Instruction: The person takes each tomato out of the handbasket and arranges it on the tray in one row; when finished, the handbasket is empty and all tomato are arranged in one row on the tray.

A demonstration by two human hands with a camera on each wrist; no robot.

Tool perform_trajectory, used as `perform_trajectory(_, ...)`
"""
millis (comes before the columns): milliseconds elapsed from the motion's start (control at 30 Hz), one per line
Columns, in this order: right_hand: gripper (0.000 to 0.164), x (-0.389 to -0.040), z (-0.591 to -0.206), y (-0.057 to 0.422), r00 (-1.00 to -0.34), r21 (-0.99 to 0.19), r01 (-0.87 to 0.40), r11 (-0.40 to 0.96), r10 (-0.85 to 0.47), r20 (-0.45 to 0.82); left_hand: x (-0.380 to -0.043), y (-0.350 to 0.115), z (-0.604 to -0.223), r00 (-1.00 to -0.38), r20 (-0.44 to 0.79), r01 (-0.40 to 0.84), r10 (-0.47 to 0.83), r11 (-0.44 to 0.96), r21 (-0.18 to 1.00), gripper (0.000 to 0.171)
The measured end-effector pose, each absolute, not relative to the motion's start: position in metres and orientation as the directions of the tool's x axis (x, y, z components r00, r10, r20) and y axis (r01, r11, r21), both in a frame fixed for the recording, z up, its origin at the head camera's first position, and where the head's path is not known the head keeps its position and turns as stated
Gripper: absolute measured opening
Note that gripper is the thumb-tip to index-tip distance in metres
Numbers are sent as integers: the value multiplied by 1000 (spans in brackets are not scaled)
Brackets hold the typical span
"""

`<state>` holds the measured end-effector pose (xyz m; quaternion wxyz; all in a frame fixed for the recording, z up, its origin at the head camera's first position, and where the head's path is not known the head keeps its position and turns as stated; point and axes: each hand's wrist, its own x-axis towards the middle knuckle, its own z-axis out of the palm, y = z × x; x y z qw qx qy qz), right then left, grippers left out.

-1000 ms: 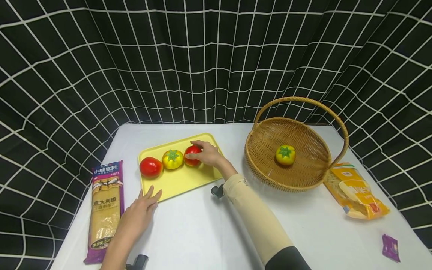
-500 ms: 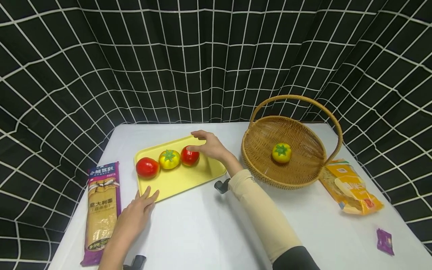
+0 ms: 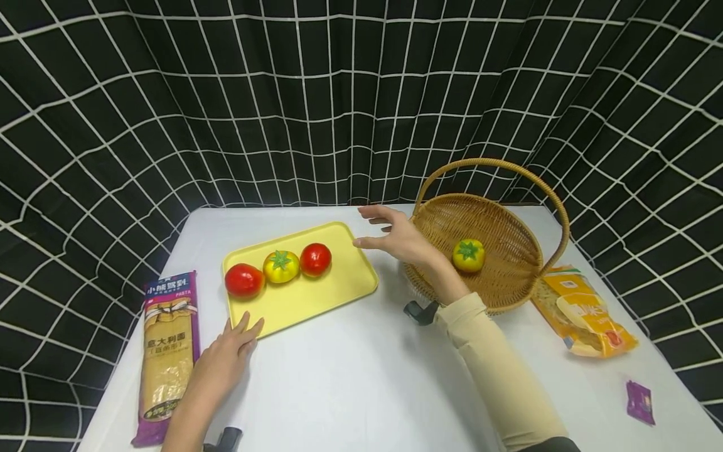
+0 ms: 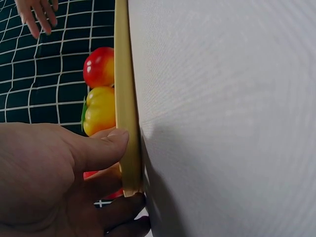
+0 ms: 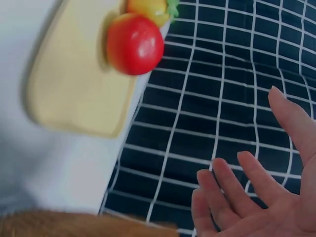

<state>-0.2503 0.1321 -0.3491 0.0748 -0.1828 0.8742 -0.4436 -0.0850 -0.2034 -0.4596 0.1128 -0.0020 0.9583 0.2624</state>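
On the yellow tray (image 3: 316, 295) lie a red oval fruit (image 3: 245, 280), a yellow tomato-like fruit with a green leafy top (image 3: 281, 267) and a round red fruit (image 3: 315, 260). My left hand (image 3: 223, 361) rests at the tray's near left corner; in the left wrist view its thumb (image 4: 106, 149) touches the rim. Nothing is in my right hand (image 3: 403, 237), which hovers between the tray and the wicker basket (image 3: 508, 251), fingers extended and thumb apart. Another yellow fruit with a green top (image 3: 468, 256) sits inside the basket. The right wrist view shows the right palm (image 5: 276, 217) with spread fingers.
A purple pasta pack (image 3: 168, 358) lies left of the tray. Right of the basket is an orange-yellow food bag (image 3: 587, 317), with a small purple packet (image 3: 640, 403) nearer the front. A black curtain with white grid lines (image 3: 305, 107) hangs around the white table (image 3: 339, 389).
My right hand has moved off the round red fruit, rightward past the tray's edge toward the basket. The fruit stays on the tray. My left hand keeps its place at the corner.
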Motion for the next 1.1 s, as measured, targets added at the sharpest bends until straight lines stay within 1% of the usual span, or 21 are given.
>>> perform_trajectory(100,69,-241,-345,153,-929,-785,-234,574,-371,5,-86,-202,-460,-973,-224,-62,58,866,496,49)
perform_trajectory(333,72,-230,-334,200,-947,-765,-139,629,-311,-84,-85,-203,-460,-974,-216,-55,61,868,494,48)
perform_trajectory(433,74,-228,-328,221,-947,-732,-123,670,-299,-114,-85,-204,-460,-974,-216,-52,63,870,491,48)
perform_trajectory(667,84,-228,-328,261,-943,-683,-24,730,-243,-226,-85,-203,-459,-972,-224,-56,64,870,489,49)
perform_trajectory(867,89,-227,-327,279,-941,-671,-6,742,-232,-248,-84,-203,-459,-974,-215,-46,69,872,488,48)
perform_trajectory(1000,88,-230,-315,286,-946,-646,-10,763,-217,-241,-85,-203,-459,-973,-222,-49,69,873,486,48)
perform_trajectory(1100,88,-235,-306,289,-953,-640,18,769,-180,-243,-86,-202,-459,-971,-229,-54,67,872,486,49)
